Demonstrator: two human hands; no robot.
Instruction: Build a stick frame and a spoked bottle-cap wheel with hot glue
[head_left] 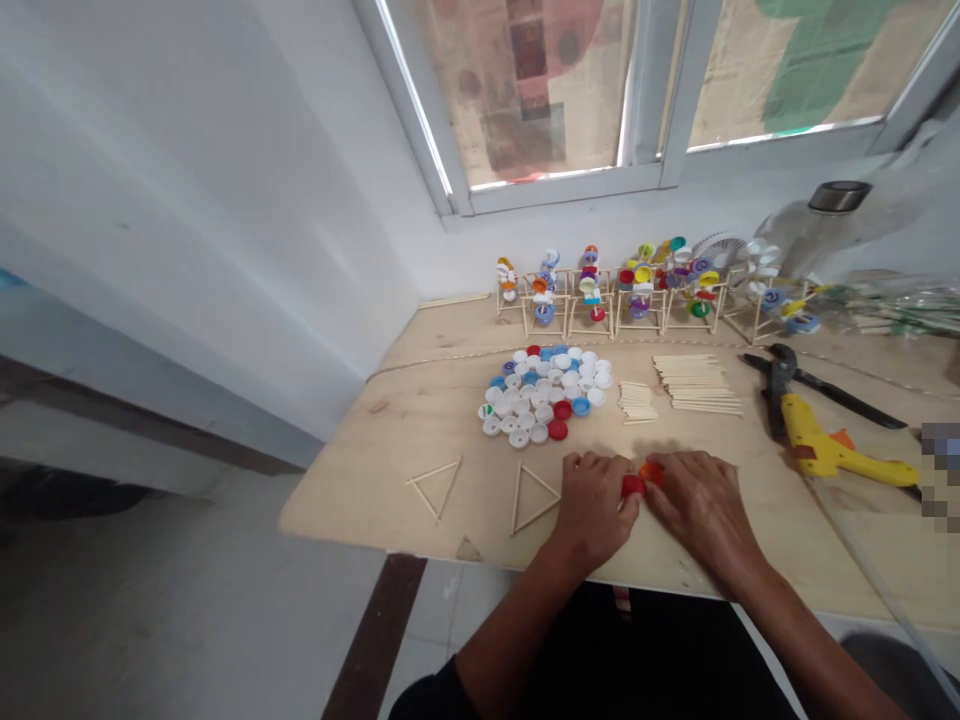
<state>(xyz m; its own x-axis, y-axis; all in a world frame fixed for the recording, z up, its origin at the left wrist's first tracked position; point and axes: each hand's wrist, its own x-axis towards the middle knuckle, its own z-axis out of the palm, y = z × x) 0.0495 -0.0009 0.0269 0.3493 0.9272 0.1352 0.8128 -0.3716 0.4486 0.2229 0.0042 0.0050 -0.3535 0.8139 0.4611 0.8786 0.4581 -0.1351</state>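
Note:
My left hand (598, 508) is closed on a red bottle cap (632, 486), low over the front of the wooden table (360, 440). Right beside it, my right hand (699, 502) pinches an orange bottle cap (652, 472). The two caps are close together; whether they touch I cannot tell. Left of my hands lie two triangles of thin sticks, one stick triangle (515, 500) near my left wrist and another stick triangle (437, 490) farther left. Beyond the hands spreads a pile of bottle caps (536, 392), mostly white with some blue and red.
Short sticks (637, 402) and longer sticks (697, 384) lie behind my hands. At right are a yellow glue gun (817, 440), its cord, and black-handled pliers (781, 368). Several stick frames with colourful caps (640, 290) line the wall, near a clear bottle (814, 235).

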